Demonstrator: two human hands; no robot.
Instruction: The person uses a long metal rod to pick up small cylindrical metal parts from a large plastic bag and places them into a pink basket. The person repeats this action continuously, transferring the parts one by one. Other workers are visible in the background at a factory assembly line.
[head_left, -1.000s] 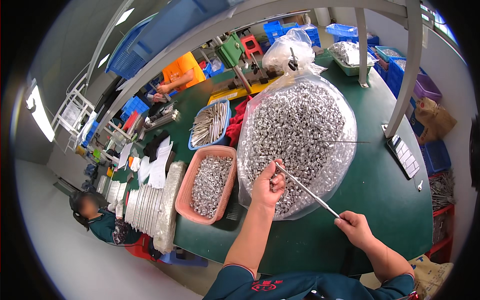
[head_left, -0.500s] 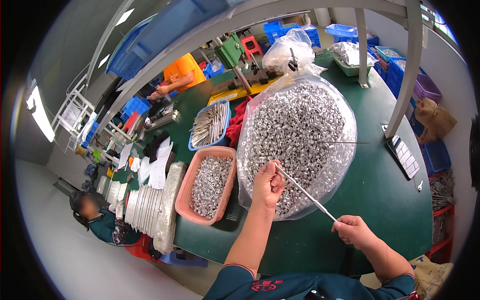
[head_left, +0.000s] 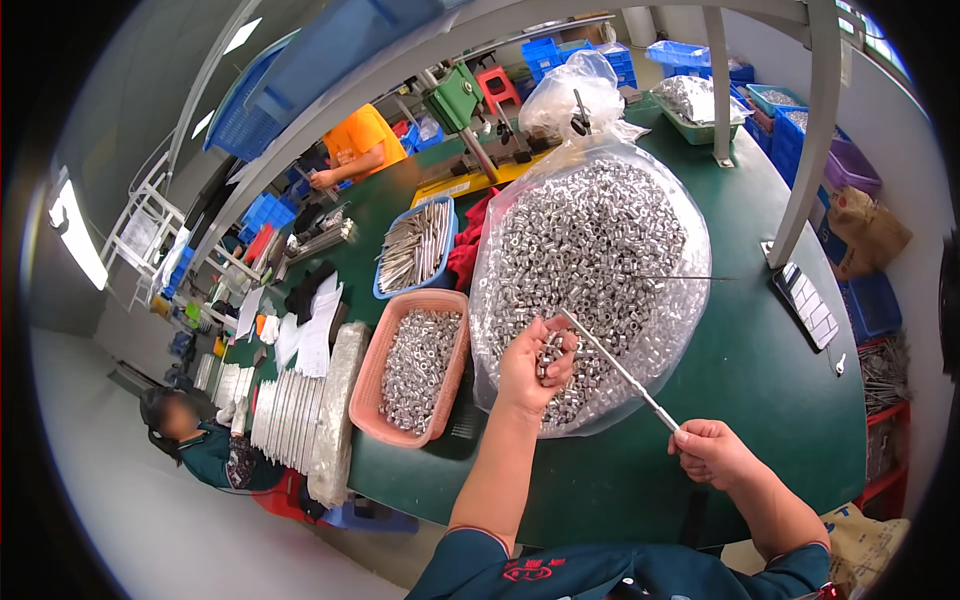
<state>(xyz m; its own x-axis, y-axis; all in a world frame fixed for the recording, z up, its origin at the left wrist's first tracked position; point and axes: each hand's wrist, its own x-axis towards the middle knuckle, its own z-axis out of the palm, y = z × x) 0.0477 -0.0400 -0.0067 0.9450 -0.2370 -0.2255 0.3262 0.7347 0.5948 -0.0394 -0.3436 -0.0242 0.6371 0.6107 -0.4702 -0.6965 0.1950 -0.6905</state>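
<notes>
My right hand (head_left: 708, 455) grips the lower end of a thin silver metal rod (head_left: 628, 377), which slants up and left over a heap of small metal rings. My left hand (head_left: 536, 368), palm turned up and fingers curled, cradles several small metal rings (head_left: 550, 352). Its fingertips are close to the rod's upper tip; whether they touch it I cannot tell. Below both hands, the heap of silver rings (head_left: 590, 240) fills a large clear plastic bag (head_left: 697, 235) spread open on the green table. Another thin rod (head_left: 700, 278) sticks out over the heap's right side.
A pink basket (head_left: 362, 408) of rings and a blue basket (head_left: 455, 262) of metal rods stand left of the bag. A phone (head_left: 806, 308) lies right, beside a shelf post (head_left: 812, 150). Behind stands a green press (head_left: 455, 98). Two other people are at the left.
My left fingers have loosened from the rod's upper tip, and rings now show in that hand. My right hand still holds the rod, with little movement.
</notes>
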